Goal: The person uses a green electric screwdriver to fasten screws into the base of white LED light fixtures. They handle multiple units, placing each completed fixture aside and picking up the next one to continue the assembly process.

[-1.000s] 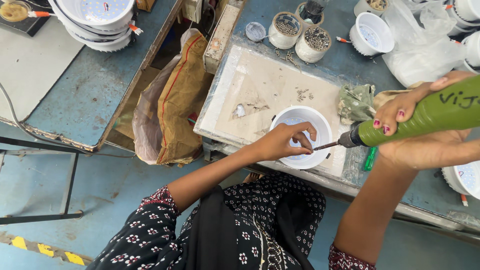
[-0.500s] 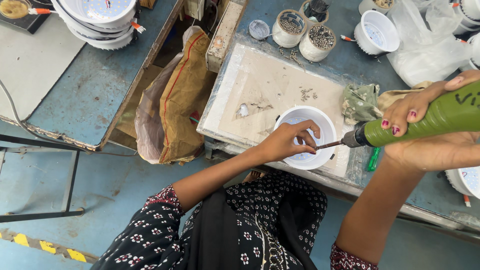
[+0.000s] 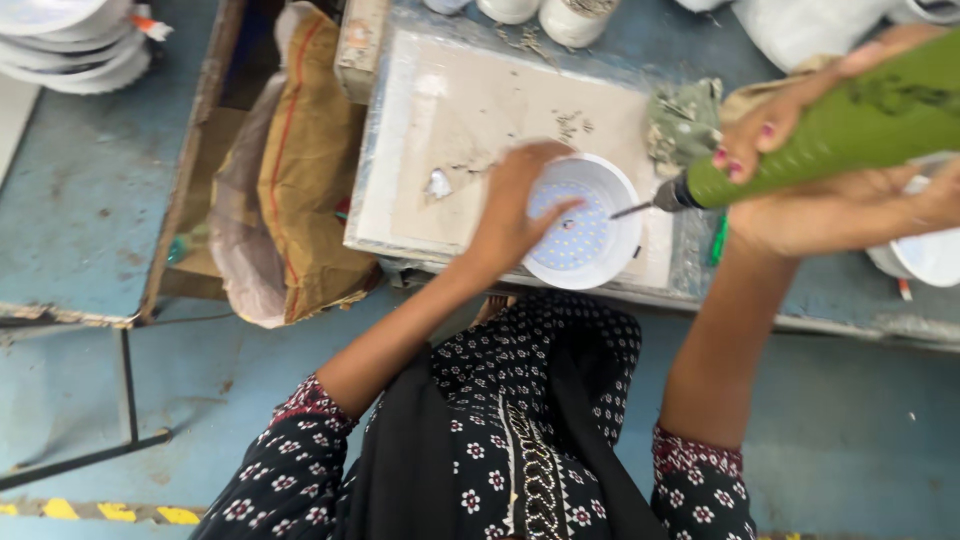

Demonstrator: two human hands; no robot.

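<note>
A round white lamp housing (image 3: 590, 262) with a dotted board inside lies on a pale worn work pad (image 3: 470, 130) at the table's near edge. My left hand (image 3: 518, 205) rests over its left rim, a finger reaching onto the dotted board. My right hand (image 3: 830, 190) grips a green electric screwdriver (image 3: 850, 125), held level with its bit (image 3: 632, 210) pointing left just above the housing's right rim.
A stack of white housings (image 3: 70, 45) sits on the blue table at the far left. A brown sack (image 3: 300, 170) hangs in the gap between tables. White cups (image 3: 575, 15) stand behind the pad, a crumpled rag (image 3: 680, 120) beside it, another white housing (image 3: 925, 255) at right.
The view has closed in on the pad. My left hand has shifted onto the housing's left rim, uncovering the dotted board. The screwdriver bit has come nearer to the housing's right rim.
</note>
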